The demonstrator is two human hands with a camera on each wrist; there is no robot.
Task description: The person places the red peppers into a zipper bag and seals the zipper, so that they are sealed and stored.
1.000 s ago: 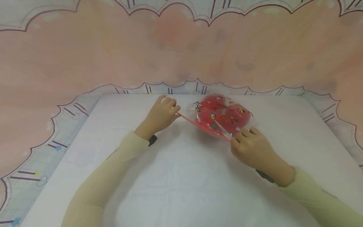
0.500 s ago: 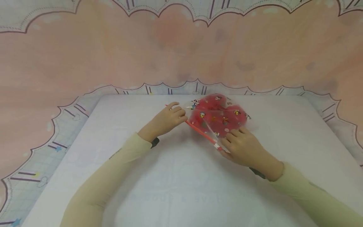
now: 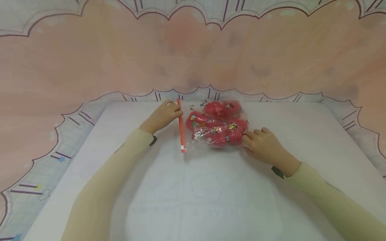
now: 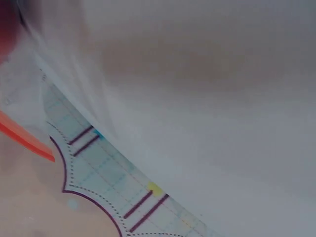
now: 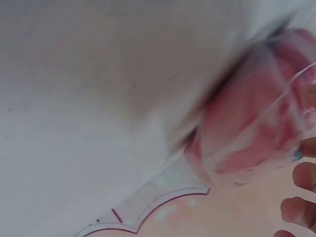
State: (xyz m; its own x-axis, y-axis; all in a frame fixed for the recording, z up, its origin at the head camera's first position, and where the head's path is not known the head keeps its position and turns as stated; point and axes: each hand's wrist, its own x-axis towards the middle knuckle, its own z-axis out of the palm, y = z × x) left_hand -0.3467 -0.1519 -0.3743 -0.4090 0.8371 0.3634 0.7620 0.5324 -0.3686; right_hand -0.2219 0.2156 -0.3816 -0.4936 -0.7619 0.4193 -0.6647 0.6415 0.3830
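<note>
A clear zip bag (image 3: pixel 218 135) printed with small cartoon figures holds several rounded red things (image 3: pixel 214 110). Its red zip strip (image 3: pixel 181 130), with a white slider (image 3: pixel 182 147) at the near end, runs along the bag's left side. My left hand (image 3: pixel 163 116) pinches this strip near its far end. At the bag's lower right corner, my right hand (image 3: pixel 263 147) holds on with curled fingers. The right wrist view shows its thumb and forefinger at the bag (image 5: pixel 252 113), the other fingertips (image 5: pixel 296 211) apart from it. The left wrist view catches only part of the strip (image 4: pixel 29 140).
Beneath the bag is a white table (image 3: pixel 193 190) with faint print on its cover. A patterned cloth backdrop (image 3: pixel 193 57) rises behind its far edge, with a scalloped border running down the left side too.
The bag has turned so its zip strip, earlier slanting between both hands, now stands at the left. My right hand has left the slider end for the bag's opposite side.
</note>
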